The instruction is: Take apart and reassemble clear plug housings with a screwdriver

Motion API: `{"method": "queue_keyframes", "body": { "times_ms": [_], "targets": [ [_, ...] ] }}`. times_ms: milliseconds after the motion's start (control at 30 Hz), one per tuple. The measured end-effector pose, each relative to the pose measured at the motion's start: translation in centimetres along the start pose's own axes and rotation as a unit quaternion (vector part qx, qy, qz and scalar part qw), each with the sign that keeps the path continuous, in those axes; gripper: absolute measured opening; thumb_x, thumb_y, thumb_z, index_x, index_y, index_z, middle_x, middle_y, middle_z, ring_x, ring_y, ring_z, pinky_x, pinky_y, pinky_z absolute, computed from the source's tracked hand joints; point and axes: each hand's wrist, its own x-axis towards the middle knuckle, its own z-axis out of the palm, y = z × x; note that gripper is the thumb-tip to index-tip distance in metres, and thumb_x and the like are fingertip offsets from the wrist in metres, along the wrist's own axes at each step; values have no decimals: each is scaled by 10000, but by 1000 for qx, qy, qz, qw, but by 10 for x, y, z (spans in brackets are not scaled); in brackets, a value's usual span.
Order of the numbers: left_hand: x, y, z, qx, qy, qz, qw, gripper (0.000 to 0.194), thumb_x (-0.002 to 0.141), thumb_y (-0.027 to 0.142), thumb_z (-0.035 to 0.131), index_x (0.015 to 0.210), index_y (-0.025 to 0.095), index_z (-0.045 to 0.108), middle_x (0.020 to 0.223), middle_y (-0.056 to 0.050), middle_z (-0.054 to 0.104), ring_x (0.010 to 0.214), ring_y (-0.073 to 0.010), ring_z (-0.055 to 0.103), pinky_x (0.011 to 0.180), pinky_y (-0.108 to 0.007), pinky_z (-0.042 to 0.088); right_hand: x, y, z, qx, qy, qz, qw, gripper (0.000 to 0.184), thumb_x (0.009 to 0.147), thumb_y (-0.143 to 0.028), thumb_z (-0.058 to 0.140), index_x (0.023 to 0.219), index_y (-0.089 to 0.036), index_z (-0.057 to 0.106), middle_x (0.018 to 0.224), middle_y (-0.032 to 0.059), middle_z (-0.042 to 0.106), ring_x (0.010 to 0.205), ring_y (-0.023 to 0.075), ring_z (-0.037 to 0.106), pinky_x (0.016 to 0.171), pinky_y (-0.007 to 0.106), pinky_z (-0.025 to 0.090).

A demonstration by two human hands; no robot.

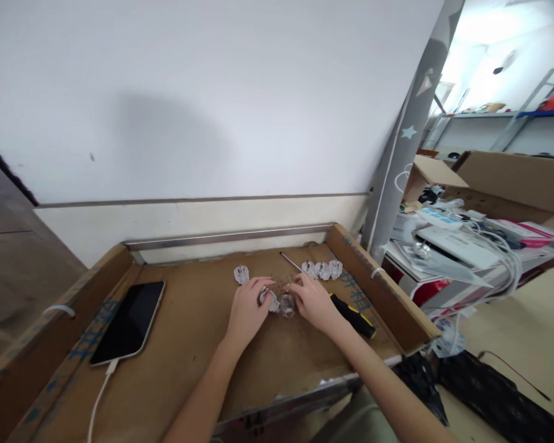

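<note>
Pinching a clear plastic plug housing over the cardboard tray, the left hand had its grip closed; the right hand curled at a second housing, grip unclear, both just left of the yellow-and-black screwdriver.

The left forearm and right forearm angle inward from the near side, with the left hand and right hand curled palm-down, just beside each other.
</note>
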Motion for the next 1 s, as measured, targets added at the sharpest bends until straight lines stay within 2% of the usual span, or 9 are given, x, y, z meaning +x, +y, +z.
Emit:
{"method": "queue_keyframes", "body": {
  "times_ms": [100, 267, 400, 500, 633, 733, 1000],
  "targets": [
    [1, -1, -2, 17, -16, -14, 1000, 235, 808, 148, 483, 972, 241, 623, 1071, -25, 647, 1024, -222, 558, 891, -395, 410, 8, 4, 12, 55, 8, 16, 998, 245, 879, -324, 487, 996, -127, 574, 991, 52, 576, 929, 122, 548, 851, 339, 475],
    [-6, 4, 5, 23, -76, 38, 996, 194, 765, 277, 613, 956, 258, 637, 1062, -6, 647, 1031, -221, 548, 941, -390, 371, 5, 11, 19, 167, 72, 71, 981, 276, 888, -357, 465, 1007, -132, 570, 1001, 57, 578, 934, 123, 551, 858, 341, 474],
    [-10, 3, 7, 52, -93, 54, 993, 387, 687, 434, 702, 1012, 241, 618, 1080, -27, 633, 1045, -250, 527, 940, -406, 360, 4, 13, 22, 283, 113, 124, 944, 322, 894, -385, 448, 1058, -126, 546, 989, 59, 579, 879, 111, 564, 803, 314, 494],
    [-10, 1, 6, 72, -77, 46, 993, 511, 677, 459, 711, 1106, 218, 576, 1117, -54, 615, 1077, -266, 505, 948, -419, 351, 4, 9, 24, 360, 90, 123, 920, 330, 893, -397, 449, 1041, -119, 550, 953, 53, 586, 838, 100, 570, 758, 289, 504],
    [-9, -1, 8, 78, -76, 46, 993, 438, 698, 459, 695, 1061, 232, 602, 1142, -53, 600, 1099, -264, 492, 957, -420, 345, 3, 2, 24, 415, 34, 100, 904, 327, 887, -399, 461, 1013, -113, 557, 908, 42, 590, 791, 88, 569, 727, 271, 505],
    [-8, -1, 9, 73, -79, 49, 993, 391, 693, 441, 702, 1015, 236, 615, 1132, -45, 604, 1097, -256, 494, 956, -413, 350, 2, 1, 24, 418, 12, 90, 904, 314, 878, -394, 480, 983, -111, 567, 897, 38, 587, 796, 90, 563, 745, 282, 498],
    [-9, 3, 8, 69, -68, 60, 993, 355, 693, 410, 700, 995, 241, 620, 1108, -40, 615, 1080, -251, 508, 954, -404, 366, 0, 2, 22, 395, 16, 99, 913, 278, 865, -372, 503, 954, -117, 572, 943, 43, 569, 834, 98, 542, 789, 302, 479]
  ]
}}
